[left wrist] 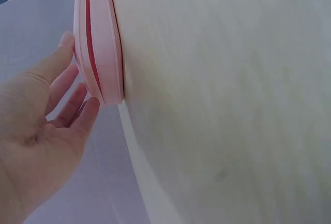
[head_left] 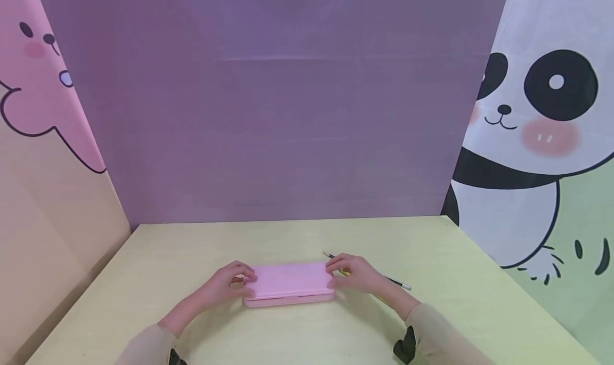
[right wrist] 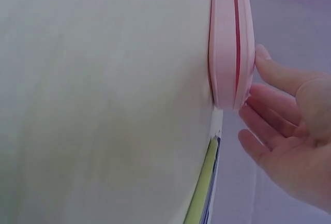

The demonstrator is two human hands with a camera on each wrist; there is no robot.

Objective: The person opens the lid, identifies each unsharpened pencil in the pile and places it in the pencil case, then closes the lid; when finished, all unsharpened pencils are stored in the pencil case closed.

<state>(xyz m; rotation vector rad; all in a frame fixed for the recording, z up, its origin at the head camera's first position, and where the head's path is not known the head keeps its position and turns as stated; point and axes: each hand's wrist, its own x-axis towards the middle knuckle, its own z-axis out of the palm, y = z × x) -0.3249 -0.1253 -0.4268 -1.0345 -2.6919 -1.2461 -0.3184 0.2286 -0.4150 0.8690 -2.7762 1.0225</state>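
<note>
A pink pencil case lies flat on the table, long side toward me. A thin red gap runs between its lid and base, plainest in the left wrist view of the case. My left hand holds the case's left end, thumb at the front corner and fingers bent along the side. At the right end, my right hand grips the lid's edge the same way, its thumb near the front corner. In the right wrist view some fingers of that hand stand clear of the case. The case's inside is hidden.
A dark pencil and a yellow pencil lie on the table beneath my right hand and forearm, partly covered. A purple backdrop rises behind the table. Panels with cartoon animals flank both sides.
</note>
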